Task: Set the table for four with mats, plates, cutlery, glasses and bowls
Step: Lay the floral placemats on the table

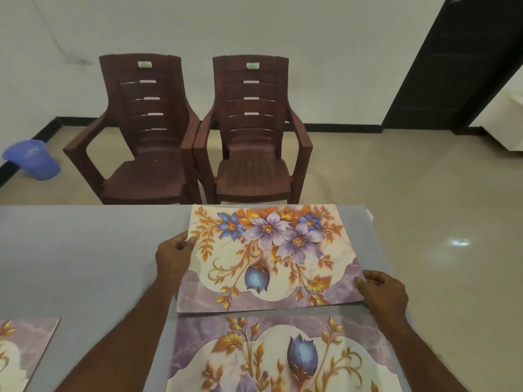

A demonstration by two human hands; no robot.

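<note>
From the head camera, a grey table [70, 264] filled the lower half of the frame. At centre right lay a floral mat [271, 258], cream with purple and blue flowers and orange leaves, its far edge reaching the far edge of the table. The left hand [172, 256] gripped the mat's left edge at mid-frame, thumb on top and the fingers [181, 240] curled round the edge. The right hand [385, 292] held the mat's lower right corner, thumb pressed on its top face; its other fingers were hidden, so how they lay could not be told. That near edge looked slightly raised off the table.

Just below it, at bottom centre, a second mat [283, 357] of the same pattern lay flat, its far edge just beside the held mat. A third mat [25, 352] lay at the lower left corner, well apart from the other two and cut off by the frame.

Beyond the table, in the upper half, two brown plastic chairs [249, 131] stood side by side on a beige floor [396, 193] against a white wall. A blue bucket [31, 159] sat at the left edge, and a dark door [458, 66] stood at the upper right.
</note>
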